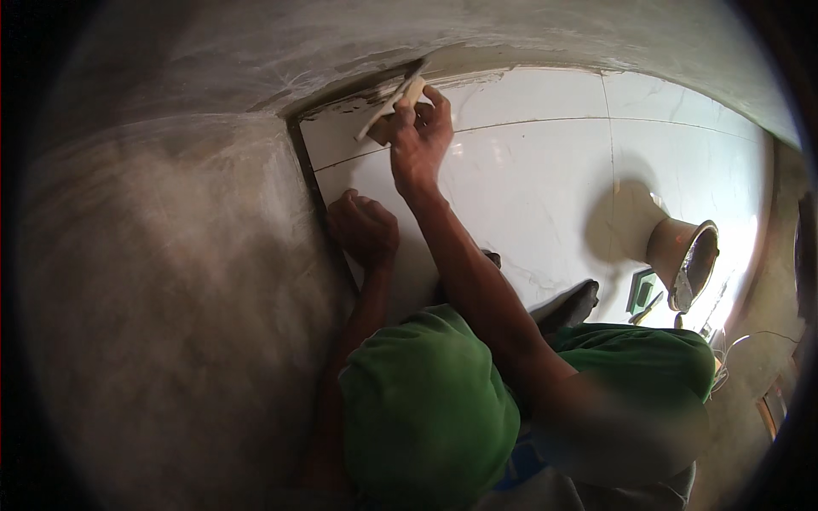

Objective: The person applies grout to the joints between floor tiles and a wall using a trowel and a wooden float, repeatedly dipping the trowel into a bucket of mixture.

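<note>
White tiles: beside a grey wall
Right hand: my fingers gripping a wooden-handled trowel
Left hand: my fingers curled closed

Mottled grey walls; glossy white tiled floor.

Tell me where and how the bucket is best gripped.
The bucket is probably best gripped by its rim, fingers hooked in from above, on the side opposite the grey patch: its mouth is open and its body flares outward.
</note>
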Tool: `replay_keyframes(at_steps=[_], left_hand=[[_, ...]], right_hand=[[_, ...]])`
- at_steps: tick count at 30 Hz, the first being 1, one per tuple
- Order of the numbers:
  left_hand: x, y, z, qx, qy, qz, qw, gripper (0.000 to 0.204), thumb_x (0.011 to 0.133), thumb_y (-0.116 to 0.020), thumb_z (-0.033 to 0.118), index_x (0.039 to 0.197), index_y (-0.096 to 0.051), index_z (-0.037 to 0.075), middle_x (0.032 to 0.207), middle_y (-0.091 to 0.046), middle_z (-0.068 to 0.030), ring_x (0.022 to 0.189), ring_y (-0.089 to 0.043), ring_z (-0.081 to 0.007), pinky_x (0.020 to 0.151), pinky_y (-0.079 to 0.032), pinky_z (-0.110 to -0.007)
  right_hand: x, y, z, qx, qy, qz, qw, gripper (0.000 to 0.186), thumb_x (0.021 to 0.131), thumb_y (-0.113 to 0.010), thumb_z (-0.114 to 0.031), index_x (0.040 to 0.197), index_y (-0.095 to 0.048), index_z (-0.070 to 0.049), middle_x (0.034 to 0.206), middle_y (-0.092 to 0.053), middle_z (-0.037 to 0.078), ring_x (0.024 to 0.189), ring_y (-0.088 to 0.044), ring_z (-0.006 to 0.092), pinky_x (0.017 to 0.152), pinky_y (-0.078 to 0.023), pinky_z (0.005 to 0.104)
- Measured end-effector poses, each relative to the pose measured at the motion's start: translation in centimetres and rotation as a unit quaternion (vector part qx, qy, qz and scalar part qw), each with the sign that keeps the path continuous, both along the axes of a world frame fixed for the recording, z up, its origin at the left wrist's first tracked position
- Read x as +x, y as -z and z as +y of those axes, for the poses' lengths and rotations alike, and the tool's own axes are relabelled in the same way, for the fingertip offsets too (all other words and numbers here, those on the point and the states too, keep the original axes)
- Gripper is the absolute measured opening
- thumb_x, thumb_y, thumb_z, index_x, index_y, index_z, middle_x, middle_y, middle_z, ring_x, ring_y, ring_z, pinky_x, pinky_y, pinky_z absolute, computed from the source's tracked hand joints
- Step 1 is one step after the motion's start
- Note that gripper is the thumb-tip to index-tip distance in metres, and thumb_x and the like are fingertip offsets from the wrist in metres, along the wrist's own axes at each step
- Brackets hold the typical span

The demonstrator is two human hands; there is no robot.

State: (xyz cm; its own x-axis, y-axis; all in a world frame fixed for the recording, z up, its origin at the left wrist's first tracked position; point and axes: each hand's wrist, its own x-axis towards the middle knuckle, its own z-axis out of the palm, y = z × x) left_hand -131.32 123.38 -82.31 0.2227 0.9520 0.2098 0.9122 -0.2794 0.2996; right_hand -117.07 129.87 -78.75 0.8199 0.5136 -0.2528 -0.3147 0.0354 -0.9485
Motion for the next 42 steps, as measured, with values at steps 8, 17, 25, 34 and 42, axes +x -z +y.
replay_keyframes(at_steps=[8, 17, 25, 34, 42], left_hand=[[0.6, -0.1, -0.1, 0.029, 0.026, -0.089, 0.995, 0.024, 0.097, -0.056, 0.02, 0.114, -0.062, 0.003, 0.107, -0.062, -0.0202, 0.102, -0.06, -0.0427, 0.09, -0.048, -0.055], [-0.9, 2.0, -0.4, 0.03, -0.011, 0.0, 1.0, 0.026, 0.098, -0.055, 0.019, 0.116, -0.061, 0.001, 0.107, -0.062, -0.0216, 0.102, -0.059, -0.0433, 0.092, -0.047, -0.056], [-0.6, 0.8, -0.3, 0.0, -0.011, 0.009, 1.0, 0.028, 0.097, -0.055, 0.02, 0.117, -0.062, 0.002, 0.107, -0.061, -0.0208, 0.101, -0.059, -0.0431, 0.093, -0.047, -0.056], [-0.5, -1.2, 0.3, -0.076, -0.038, -0.006, 0.996, 0.029, 0.099, -0.054, 0.022, 0.116, -0.062, 0.001, 0.107, -0.061, -0.021, 0.103, -0.058, -0.0426, 0.093, -0.046, -0.056], [-1.6, 1.7, -0.2, 0.086, 0.031, 0.016, 0.996, 0.023, 0.101, -0.056, 0.019, 0.116, -0.061, 0.002, 0.104, -0.061, -0.0199, 0.1, -0.06, -0.0428, 0.09, -0.048, -0.057]], right_hand=[[-3.1, 1.2, -0.1, 0.008, -0.069, -0.052, 0.996, 0.043, 0.107, -0.067, -0.013, 0.141, -0.045, 0.001, 0.104, -0.068, 0.015, 0.091, -0.069, 0.0174, 0.075, -0.059, 0.033], [-3.2, 0.6, 0.6, 0.005, -0.126, -0.045, 0.991, 0.044, 0.105, -0.071, -0.01, 0.142, -0.051, 0.002, 0.1, -0.069, 0.011, 0.091, -0.067, 0.0153, 0.081, -0.056, 0.0333], [5.4, 2.0, -3.1, 0.031, 0.059, -0.019, 0.998, 0.047, 0.107, -0.072, -0.019, 0.141, -0.046, 0.001, 0.109, -0.071, 0.017, 0.094, -0.07, 0.0189, 0.078, -0.06, 0.035], [0.4, 2.8, 0.7, -0.004, 0.002, -0.014, 1.0, 0.048, 0.108, -0.069, -0.025, 0.14, -0.043, 0.0, 0.109, -0.069, 0.018, 0.092, -0.07, 0.0185, 0.077, -0.058, 0.0316], [-3.2, 0.9, -0.9, -0.03, -0.095, 0.01, 0.995, 0.034, 0.108, -0.066, -0.013, 0.136, -0.055, 0.003, 0.101, -0.071, 0.01, 0.092, -0.067, 0.0141, 0.081, -0.057, 0.0318]])
